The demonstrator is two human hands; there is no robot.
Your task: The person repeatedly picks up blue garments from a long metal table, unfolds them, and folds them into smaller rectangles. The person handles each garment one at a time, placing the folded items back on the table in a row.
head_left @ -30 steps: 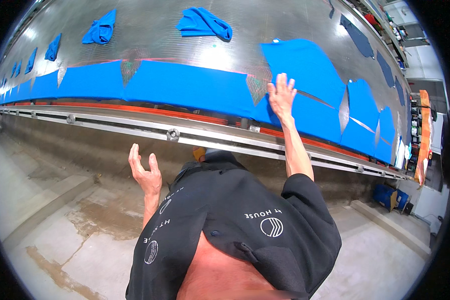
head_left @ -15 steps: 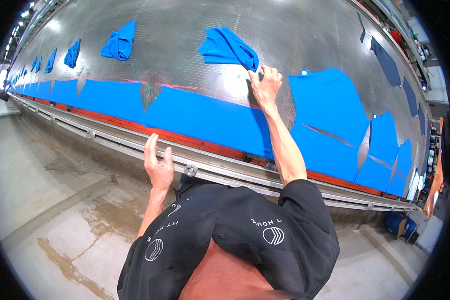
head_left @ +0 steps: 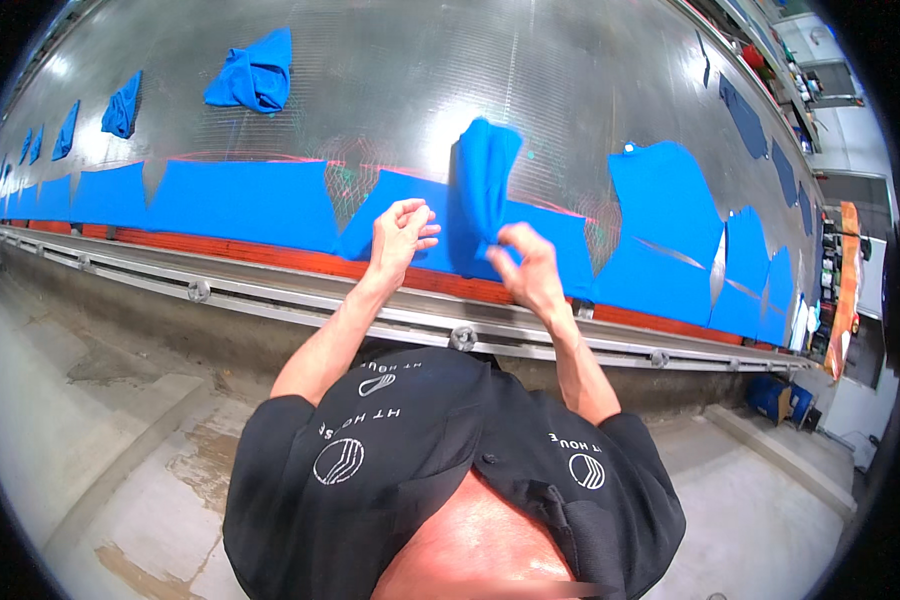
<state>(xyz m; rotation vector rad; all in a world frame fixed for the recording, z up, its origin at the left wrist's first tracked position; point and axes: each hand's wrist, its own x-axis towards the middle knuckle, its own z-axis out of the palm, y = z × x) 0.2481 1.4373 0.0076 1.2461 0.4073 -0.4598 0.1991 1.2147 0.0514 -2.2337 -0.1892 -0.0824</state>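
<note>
My right hand (head_left: 532, 270) pinches the lower end of a blue fabric piece (head_left: 486, 175), which is bunched and lifted off the dark table. Its upper part hangs away from me, over a flat blue fabric panel (head_left: 562, 232) along the near edge. To the left of the lifted piece is my left hand (head_left: 400, 238), above that same panel, fingers loosely bent and apart with nothing in them. Another flat blue panel (head_left: 670, 220) with a curved top lies to the right.
More flat blue panels (head_left: 240, 200) run leftward along the near edge, with several crumpled blue pieces (head_left: 252, 75) farther back. Dark fabric pieces (head_left: 745, 113) lie at the far right. A metal rail (head_left: 370, 325) runs between me and the dark tabletop (head_left: 370, 90).
My right hand has drawn the crumpled blue piece off the table toward me. My left hand has moved right and forward, from beside the rail to over the panel.
</note>
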